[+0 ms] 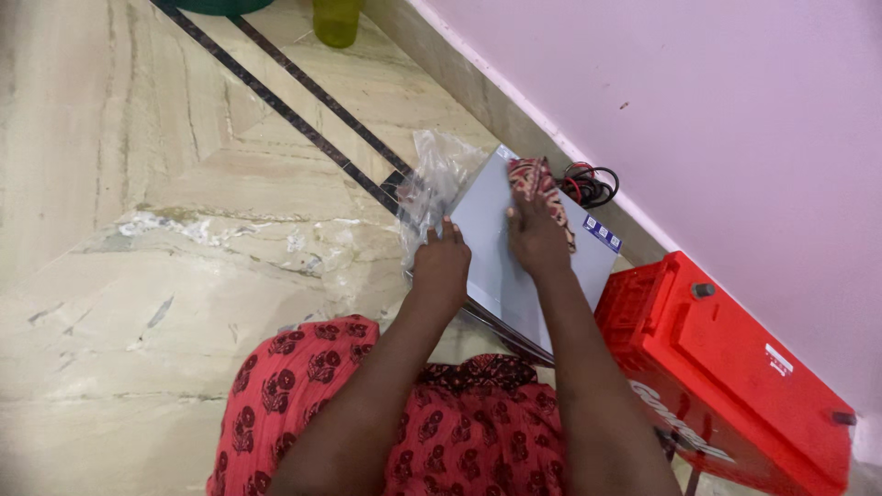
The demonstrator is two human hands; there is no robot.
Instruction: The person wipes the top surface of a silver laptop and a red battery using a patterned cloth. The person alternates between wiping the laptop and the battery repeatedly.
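A flat grey box-shaped device stands on the floor by the wall. My left hand rests on its near left edge, fingers curled over the rim, next to crumpled clear plastic wrap. My right hand presses a patterned red and cream cloth onto the top of the grey device, fingers closed over the cloth's near end. Both forearms reach out from above my lap in a red flowered garment.
A large red battery case sits to the right against the pink wall. Coiled red and black cables lie behind the grey device. A yellow-green container stands far back on the marble floor with dark inlay stripes.
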